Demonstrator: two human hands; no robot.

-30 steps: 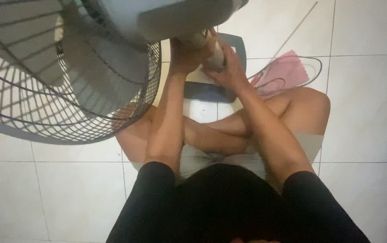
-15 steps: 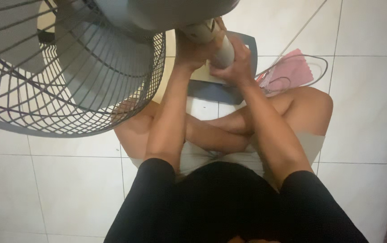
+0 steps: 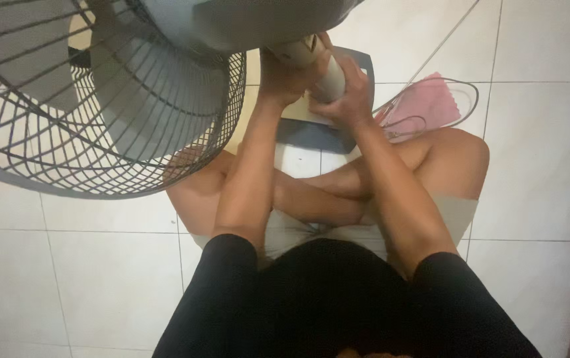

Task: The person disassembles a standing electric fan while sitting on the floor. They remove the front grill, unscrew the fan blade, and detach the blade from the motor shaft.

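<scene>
I sit cross-legged on a white tiled floor with a standing fan in front of me. Its grey wire grille (image 3: pixel 66 132) and pale blades (image 3: pixel 159 99) fill the upper left, and the grey motor housing (image 3: pixel 245 20) hangs over my hands. My left hand (image 3: pixel 281 76) grips the cream-coloured fan pole (image 3: pixel 328 76) just under the housing. My right hand (image 3: pixel 348 93) is wrapped around the same pole slightly lower. The fan's dark grey base (image 3: pixel 311 136) lies on the floor under my hands.
A pink cloth (image 3: pixel 427 103) lies on the tiles to the right, inside a loop of thin grey wire (image 3: pixel 473 99). A thin cord (image 3: pixel 444 40) runs diagonally to the upper right. My bare knees (image 3: pixel 460 156) spread to either side.
The fan head has shifted left and down in view, its grille now covering more of the upper left. Both hands stay on the pole, closing tighter around it.
</scene>
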